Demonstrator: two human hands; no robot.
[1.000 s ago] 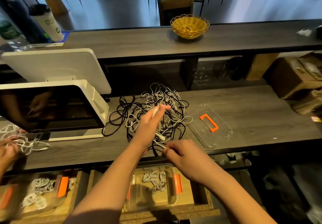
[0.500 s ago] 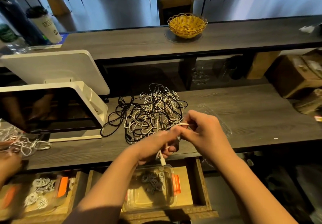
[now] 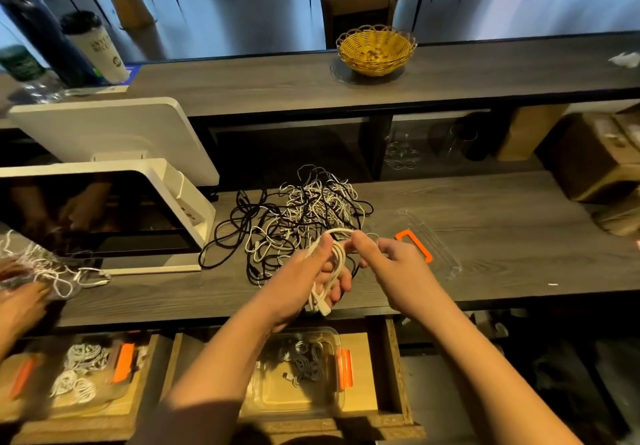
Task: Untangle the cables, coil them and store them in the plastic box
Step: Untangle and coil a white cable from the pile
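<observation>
A tangled pile of black and white cables (image 3: 294,216) lies on the dark wooden counter (image 3: 502,237). My left hand (image 3: 311,275) grips a white cable (image 3: 337,257) looped into a small coil, its plug ends hanging below the palm. My right hand (image 3: 391,257) pinches the top of the same loop just right of the left thumb. Below the counter, in an open drawer (image 3: 394,368), sits a clear plastic box (image 3: 301,372) with orange clips, holding several coiled cables. Its clear lid (image 3: 426,240) with an orange clip lies on the counter right of my hands.
A white screen stand (image 3: 145,202) stands at the left. Another person's hand (image 3: 20,302) works on white cables (image 3: 45,268) at the far left, above a second box (image 3: 79,372) of coils. A yellow basket (image 3: 376,49) sits on the upper shelf. Cardboard boxes (image 3: 602,157) are at the right.
My hands pulled a white cable out of the pile toward me and looped it into a coil in my left hand. My right hand moved up to the loop's top.
</observation>
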